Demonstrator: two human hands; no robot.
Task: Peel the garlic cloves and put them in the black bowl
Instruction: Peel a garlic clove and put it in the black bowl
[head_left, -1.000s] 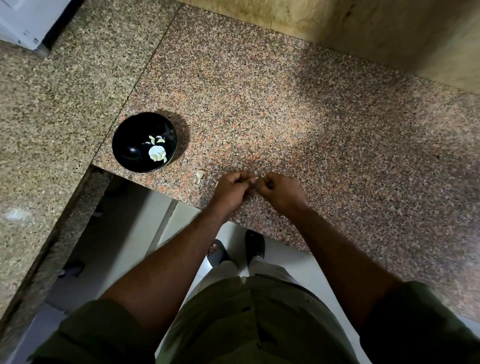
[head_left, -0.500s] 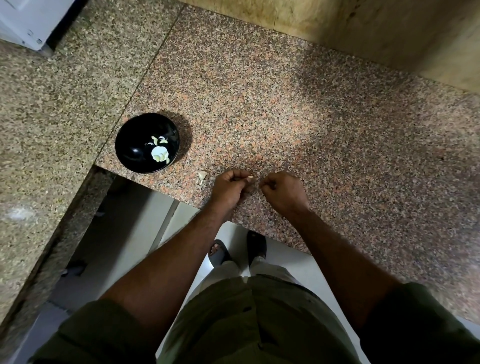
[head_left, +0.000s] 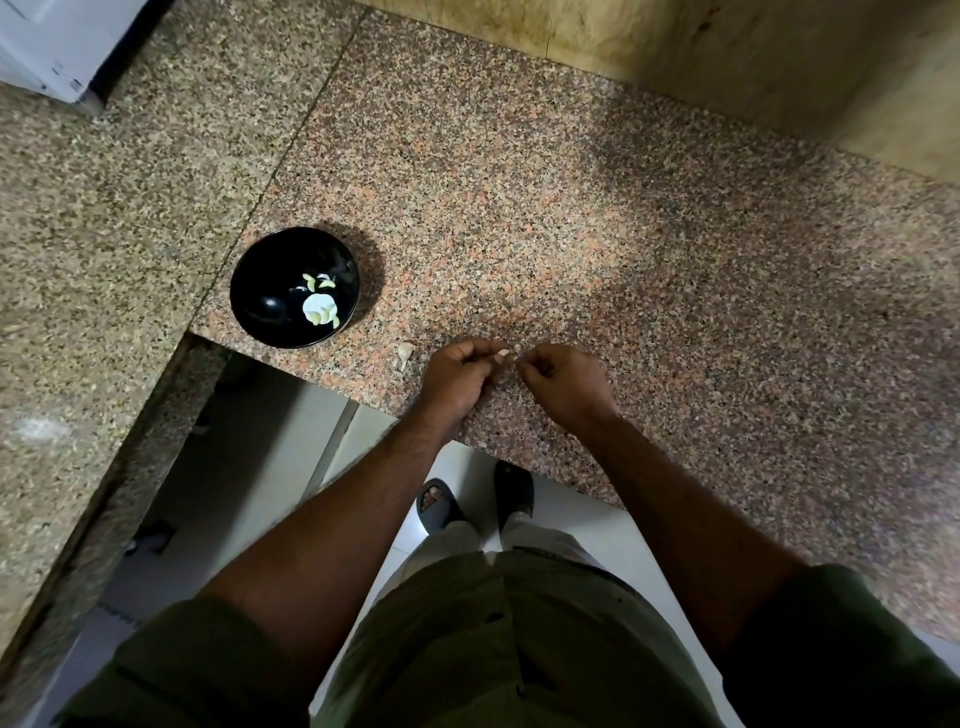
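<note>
At frame centre, the left hand (head_left: 457, 374) is pinching a clove (head_left: 503, 354) in curled fingers; the right hand (head_left: 563, 382) is curling beside it, its hold unclear. The bowl (head_left: 260, 291), centre left, is holding peeled cloves (head_left: 318, 308).

We see the black bowl (head_left: 270, 291), round and glossy, standing upright near the bench edge with several pale peeled cloves (head_left: 318, 308) inside. A small pale garlic clove (head_left: 502, 354) is pinched at fingertip level right of it. Between them another clove (head_left: 405, 352) lies on the bench, still in skin.
</note>
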